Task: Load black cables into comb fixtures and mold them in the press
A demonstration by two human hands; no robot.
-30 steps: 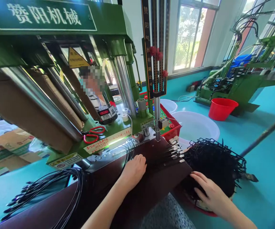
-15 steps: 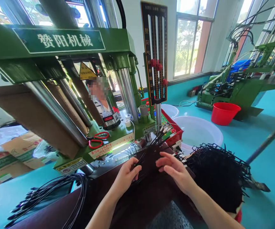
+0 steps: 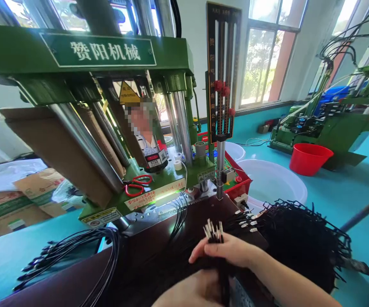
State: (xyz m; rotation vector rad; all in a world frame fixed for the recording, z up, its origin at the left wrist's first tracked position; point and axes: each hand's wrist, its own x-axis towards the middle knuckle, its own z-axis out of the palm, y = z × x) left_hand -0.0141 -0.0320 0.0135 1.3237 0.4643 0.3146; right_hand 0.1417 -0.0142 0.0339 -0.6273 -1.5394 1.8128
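Observation:
My right hand (image 3: 227,250) is closed around a bundle of thin black cables (image 3: 224,277) above the dark tabletop. The bundle's pale, metal-looking tips (image 3: 214,232) stick up past the thumb. Lower down, my left hand (image 3: 192,292) is close against the bundle's lower part; motion smears its fingers, so its grip does not show. Several more black cables (image 3: 180,217) curve out of the front of the green press (image 3: 168,187) onto the table. To the right of my right hand lie other cables with pale connector ends (image 3: 250,224).
A large heap of black pieces (image 3: 296,238) stands at the right. Coiled black cables (image 3: 108,251) hang over the table's left side. Red-handled scissors (image 3: 136,187) lie on the press. White tubs (image 3: 274,170) and a red bucket (image 3: 309,160) stand beyond. A person shows behind the press.
My right hand, open before, has closed around the cable bundle. My left hand has dropped down and nearer to me from the press front. The view has shifted slightly left.

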